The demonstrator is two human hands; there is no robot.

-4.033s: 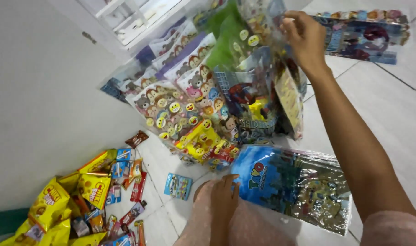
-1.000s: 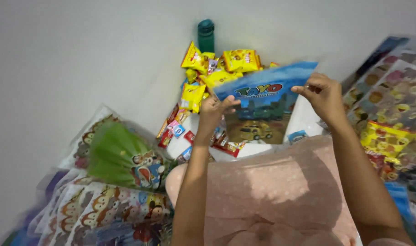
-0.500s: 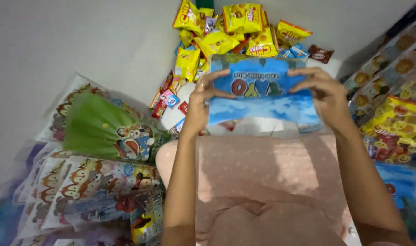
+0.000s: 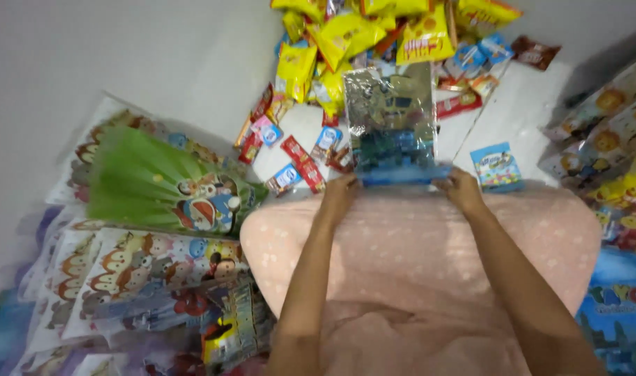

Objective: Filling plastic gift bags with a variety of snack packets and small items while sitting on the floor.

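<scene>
A gift bag (image 4: 394,118) lies on the floor (image 4: 527,111) ahead of both hands (one at each near corner), snack packets (image 4: 374,35) heaped behind it, more bags (image 4: 158,188) stacked left.

The yellow snack packets (image 4: 374,31) run off the top edge. The blue bag (image 4: 621,313) at lower right is cut by the frame. The clear printed bag (image 4: 394,118) (glare across its film) shows a blurred print; both hands' fingers curl out of sight beneath its bottom edge.
</scene>
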